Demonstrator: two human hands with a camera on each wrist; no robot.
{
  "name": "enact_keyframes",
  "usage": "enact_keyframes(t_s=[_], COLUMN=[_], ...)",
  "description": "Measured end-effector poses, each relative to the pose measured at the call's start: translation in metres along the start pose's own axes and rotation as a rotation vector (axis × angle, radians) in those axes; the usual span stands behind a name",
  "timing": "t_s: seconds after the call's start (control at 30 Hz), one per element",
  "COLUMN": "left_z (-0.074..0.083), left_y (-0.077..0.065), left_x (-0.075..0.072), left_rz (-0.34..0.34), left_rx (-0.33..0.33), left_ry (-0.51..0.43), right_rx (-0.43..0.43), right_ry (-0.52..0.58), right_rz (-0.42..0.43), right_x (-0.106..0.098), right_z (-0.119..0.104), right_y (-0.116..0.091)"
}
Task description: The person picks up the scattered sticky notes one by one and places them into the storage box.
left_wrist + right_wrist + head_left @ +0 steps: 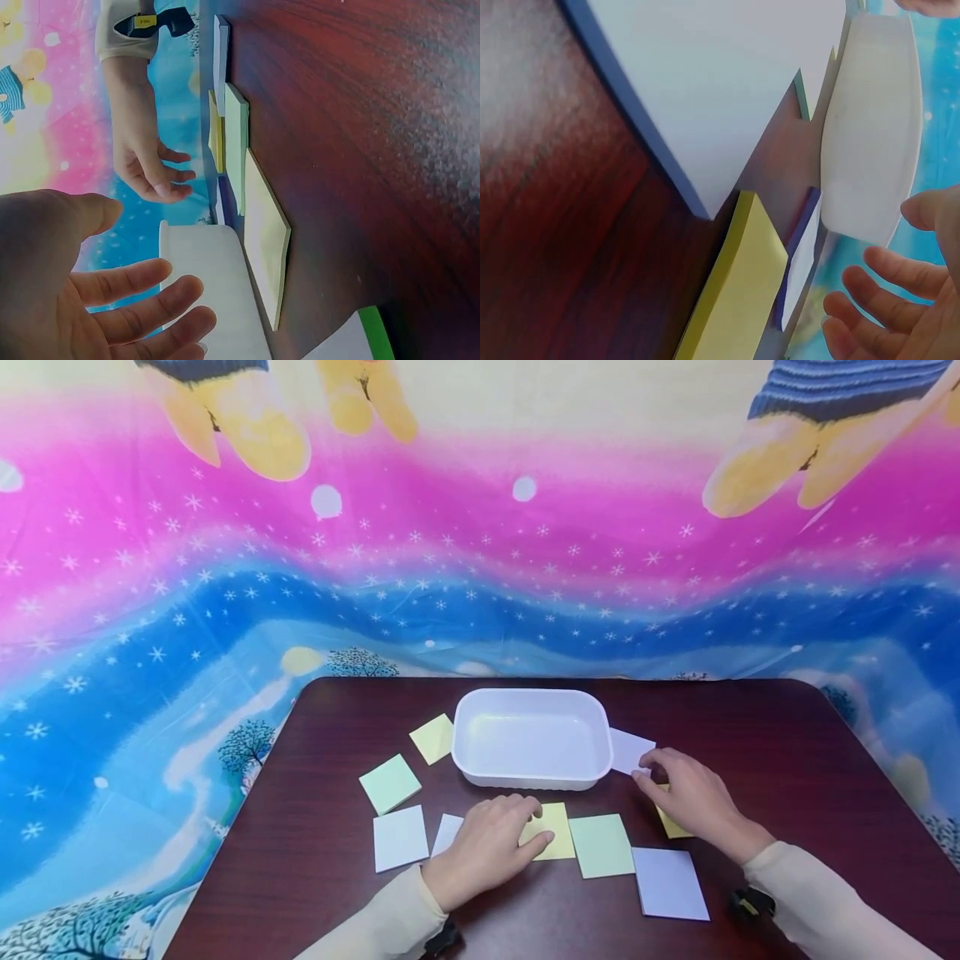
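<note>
white bin (532, 778): sits upright near the centre of the head view, toward the far edge of the counter (277, 902). Probably parked there for easy reach from both sides, but just guessing.

left hand (491, 837): hovers above the middle yellow pad (558, 835), lower centre of the head view. Holds nothing, with fingers loosely bent and thumb well off to the side. Likely slack for lack of anything to grip.

right hand (693, 793): hangs right of centre, close to the far lavender pad (628, 750) and over the right yellow pad (675, 825). Holds nothing either, with a roomy gap between thumb and fingertips. Looks clear of the pads in the left wrist view.

left side: left yellow pad (431, 739) right by the bin's edge (touching or not, can't tell), then left green pad (390, 783), left white pad (401, 839) and half-hidden pad (446, 833) curving down to the left hand.

right side: right green pad (602, 846) just beside the middle yellow one, near lavender pad (672, 882) lower right.

layout: all flat in a loose ring around the bin's front and sides, probably for picking up singly.

snowflake cloth (420, 547): fills the upper frame, maybe hung as a backdrop.
</note>
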State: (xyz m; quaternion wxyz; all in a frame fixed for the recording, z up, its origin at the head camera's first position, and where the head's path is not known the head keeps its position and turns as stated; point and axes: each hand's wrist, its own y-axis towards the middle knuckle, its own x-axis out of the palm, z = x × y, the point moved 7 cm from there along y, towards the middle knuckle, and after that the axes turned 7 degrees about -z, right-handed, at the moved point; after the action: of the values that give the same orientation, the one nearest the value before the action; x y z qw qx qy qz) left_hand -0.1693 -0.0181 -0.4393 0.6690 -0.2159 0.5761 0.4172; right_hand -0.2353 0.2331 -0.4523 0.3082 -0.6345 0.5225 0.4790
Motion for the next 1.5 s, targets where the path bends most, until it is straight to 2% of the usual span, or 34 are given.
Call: enact_keyframes(t_s=[0.13,0.43,0.67,0.9,1.5], left_z=[0.003,0.009,0.012,0.015,0.021], left_y=[0.0,0.0,0.001,0.002,0.003], left_x=[0.002,0.004,0.006,0.007,0.01], left_rz=[-0.017,0.001,-0.015,-0.014,-0.001], left_rx=[0.008,0.037,0.044,0.055,0.078], left_ry=[-0.007,0.011,0.001,0.01,0.041], right_rx=[0.005,0.022,0.037,0.044,0.037], right_ry=[-0.004,0.013,0.032,0.057,0.036], right_rz=[0.005,0.006,-0.022,-0.043,-0.065], right_x=[0.0,-0.002,-0.005,0.0,0.008], right_z=[0.005,0.013,0.015,0.019,0.031], right_y=[0.004,0.013,0.018,0.024,0.041])
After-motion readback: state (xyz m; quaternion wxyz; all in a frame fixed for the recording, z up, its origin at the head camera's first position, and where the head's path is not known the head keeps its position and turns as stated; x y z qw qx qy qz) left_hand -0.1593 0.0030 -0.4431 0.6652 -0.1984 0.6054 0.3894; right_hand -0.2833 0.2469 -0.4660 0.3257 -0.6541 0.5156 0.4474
